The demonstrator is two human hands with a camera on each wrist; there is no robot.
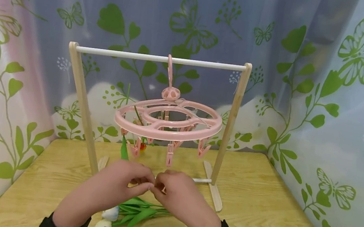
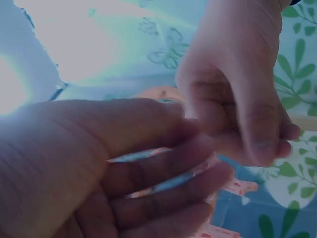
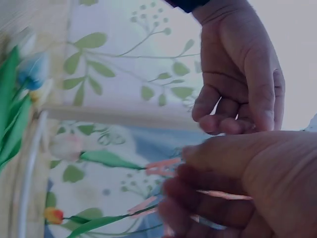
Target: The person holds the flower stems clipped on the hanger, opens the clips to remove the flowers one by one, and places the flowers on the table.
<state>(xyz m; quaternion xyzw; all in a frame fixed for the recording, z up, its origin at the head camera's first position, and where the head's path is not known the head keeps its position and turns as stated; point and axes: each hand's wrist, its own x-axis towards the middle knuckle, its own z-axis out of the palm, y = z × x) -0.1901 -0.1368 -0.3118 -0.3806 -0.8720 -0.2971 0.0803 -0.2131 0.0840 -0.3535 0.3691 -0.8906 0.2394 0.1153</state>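
My left hand point(image 1: 117, 181) and right hand point(image 1: 178, 193) meet at their fingertips, in front of a round pink clip hanger point(image 1: 166, 130). The fingers of both are loosely bent, and nothing shows between them. In the left wrist view the left hand point(image 2: 148, 168) lies near, with the right hand point(image 2: 237, 94) beyond it. Pink clothes pegs point(image 1: 170, 155) hang under the hanger's rings. In the right wrist view, one peg holds a pale tulip point(image 3: 68, 147) head down and another a red-yellow tulip point(image 3: 53, 215); both hang below the right hand point(image 3: 223, 183).
The hanger's hook rests on the white bar point(image 1: 124, 54) of a wooden stand point(image 1: 230, 123). Artificial tulips with green leaves point(image 1: 141, 213), a bluish-white bloom point(image 1: 111, 213) among them, lie on the wooden table point(image 1: 275, 214) below my hands. A patterned curtain point(image 1: 237, 5) surrounds the table.
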